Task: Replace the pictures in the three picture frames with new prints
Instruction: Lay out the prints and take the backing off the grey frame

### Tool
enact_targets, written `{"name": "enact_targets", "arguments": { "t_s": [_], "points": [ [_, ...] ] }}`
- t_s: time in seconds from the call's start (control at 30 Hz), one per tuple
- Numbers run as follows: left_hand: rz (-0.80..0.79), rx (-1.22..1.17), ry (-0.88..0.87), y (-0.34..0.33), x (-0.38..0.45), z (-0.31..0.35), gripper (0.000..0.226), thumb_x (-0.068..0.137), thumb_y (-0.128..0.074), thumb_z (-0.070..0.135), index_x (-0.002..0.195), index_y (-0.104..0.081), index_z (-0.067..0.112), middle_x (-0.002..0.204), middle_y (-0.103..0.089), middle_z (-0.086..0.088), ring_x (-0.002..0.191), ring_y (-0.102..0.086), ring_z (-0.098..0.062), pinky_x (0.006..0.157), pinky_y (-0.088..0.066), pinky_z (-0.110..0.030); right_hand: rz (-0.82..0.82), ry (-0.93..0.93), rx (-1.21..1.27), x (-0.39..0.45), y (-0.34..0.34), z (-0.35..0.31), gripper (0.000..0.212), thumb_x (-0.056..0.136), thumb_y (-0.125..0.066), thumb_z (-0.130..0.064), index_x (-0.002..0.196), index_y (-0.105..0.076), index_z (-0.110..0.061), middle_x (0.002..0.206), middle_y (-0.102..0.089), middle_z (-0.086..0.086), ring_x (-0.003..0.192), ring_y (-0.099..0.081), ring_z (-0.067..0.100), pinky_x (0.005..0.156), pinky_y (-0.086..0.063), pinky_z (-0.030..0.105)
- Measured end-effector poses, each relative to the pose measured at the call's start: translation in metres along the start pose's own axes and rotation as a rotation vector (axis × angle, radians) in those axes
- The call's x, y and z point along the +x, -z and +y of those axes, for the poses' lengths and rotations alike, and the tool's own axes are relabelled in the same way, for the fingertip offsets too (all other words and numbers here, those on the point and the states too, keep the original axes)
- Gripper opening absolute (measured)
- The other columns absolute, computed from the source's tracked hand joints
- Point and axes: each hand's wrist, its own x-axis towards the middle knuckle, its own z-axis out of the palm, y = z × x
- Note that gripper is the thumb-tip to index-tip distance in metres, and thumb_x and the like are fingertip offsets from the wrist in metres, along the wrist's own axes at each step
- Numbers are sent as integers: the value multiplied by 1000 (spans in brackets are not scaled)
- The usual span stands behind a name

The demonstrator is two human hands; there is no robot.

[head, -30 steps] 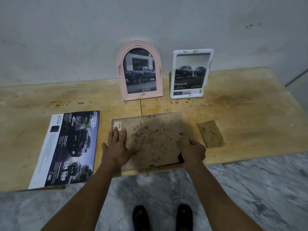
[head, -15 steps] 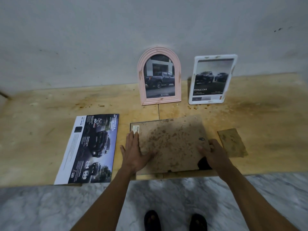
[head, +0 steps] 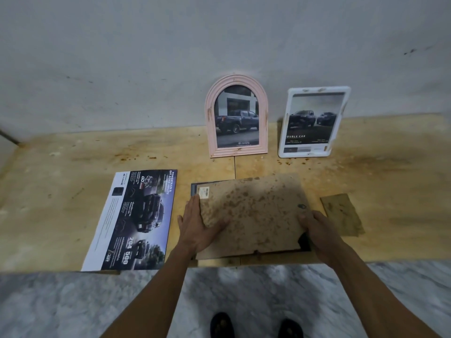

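A dark picture frame (head: 194,188) lies face down near the table's front edge. Its brown stained backing board (head: 253,215) sits skewed on it, so the frame's far left corner and near right corner show. My left hand (head: 195,228) grips the board's left edge, thumb on top and fingers at its side. My right hand (head: 317,230) holds the board's near right corner. A car print (head: 136,220) lies flat to the left. A pink arched frame (head: 235,115) and a white frame (head: 314,123), each holding a car picture, lean on the wall.
A small brown board piece (head: 341,214) lies right of my right hand. The wooden table (head: 61,181) is stained and ends at a front edge above the marble floor (head: 73,303). My feet (head: 256,325) show below.
My left hand went from lying flat on the board to gripping its left edge. The board has shifted, baring the frame's far left corner. The view moved left.
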Motion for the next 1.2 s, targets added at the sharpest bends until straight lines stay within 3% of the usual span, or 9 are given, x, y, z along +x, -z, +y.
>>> {"name": "enact_targets", "arguments": {
  "t_s": [0.37, 0.47, 0.57, 0.7, 0.77, 0.83, 0.93, 1.03, 1.2],
  "points": [
    [86, 41, -50, 12, -8, 20, 119, 63, -36, 94, 157, -13, 24, 164, -19, -5, 152, -10, -27, 120, -6, -59, 74, 1, 57, -24, 5, -10, 22, 100, -50, -23, 105, -62, -6, 100, -68, 14, 88, -67, 30, 75, -58, 48],
    [97, -43, -98, 30, -20, 36, 110, 67, -50, 90, 155, -20, 31, 151, -45, -3, 135, -43, -29, 111, -32, -60, 86, -16, 81, -41, 9, -21, 20, 99, -52, -27, 105, -65, -13, 105, -69, 11, 92, -67, 28, 79, -58, 52],
    [28, -203, -126, 55, -34, 64, 100, 62, -73, 77, 145, -34, 38, 136, -56, 6, 117, -57, -21, 96, -51, -46, 96, 27, 116, -67, 16, -36, 11, 98, -54, -28, 102, -63, -24, 107, -67, 4, 93, -64, 23, 67, -54, 36],
    [-91, -331, -84, 62, -50, 113, 98, 57, -96, 31, 139, -41, 28, 124, -55, 6, 110, -55, -18, 92, -48, -35, 230, 70, 187, -93, 38, -49, 23, 96, -57, -25, 118, -57, -20, 107, -64, 4, 96, -63, 28, 78, -56, 44],
    [-127, -384, -63, 51, -55, 139, 104, 51, -98, 21, 138, -41, 25, 126, -57, 4, 114, -55, -20, 93, -49, -37, 332, 94, 139, -98, 58, -53, 29, 94, -58, -21, 122, -56, -13, 104, -62, 8, 87, -61, 26, 72, -54, 39],
    [-124, -424, -18, 31, -58, 164, 104, 47, -99, 18, 133, -41, 22, 126, -59, 1, 116, -56, -23, 95, -50, -42, 430, 102, 76, -98, 84, -55, 35, 89, -61, -23, 123, -59, -11, 101, -63, 10, 81, -59, 27, 69, -51, 39],
    [-99, -407, 69, -4, -56, 200, 99, 42, -101, 26, 124, -46, 17, 124, -63, -2, 116, -59, -26, 98, -51, -47, 549, 94, -35, -96, 126, -66, 43, 89, -66, -21, 129, -56, -8, 120, -63, 13, 104, -60, 34, 87, -52, 43],
    [-115, -388, 74, -39, -53, 235, 92, 40, -101, 28, 116, -49, 17, 121, -65, -1, 114, -62, -26, 97, -52, -42, 617, 97, -158, -85, 168, -75, 58, 88, -69, -20, 138, -47, -2, 136, -53, 15, 119, -53, 35, 91, -45, 35],
    [-178, -330, 75, -91, -35, 283, 93, 43, -100, 25, 122, -53, 20, 118, -65, 1, 110, -60, -21, 96, -51, -37, 596, 109, -392, -43, 229, -81, 56, 71, -73, -39, 109, -58, -2, 105, -56, 21, 98, -58, 36, 83, -49, 44]
  ]
}}
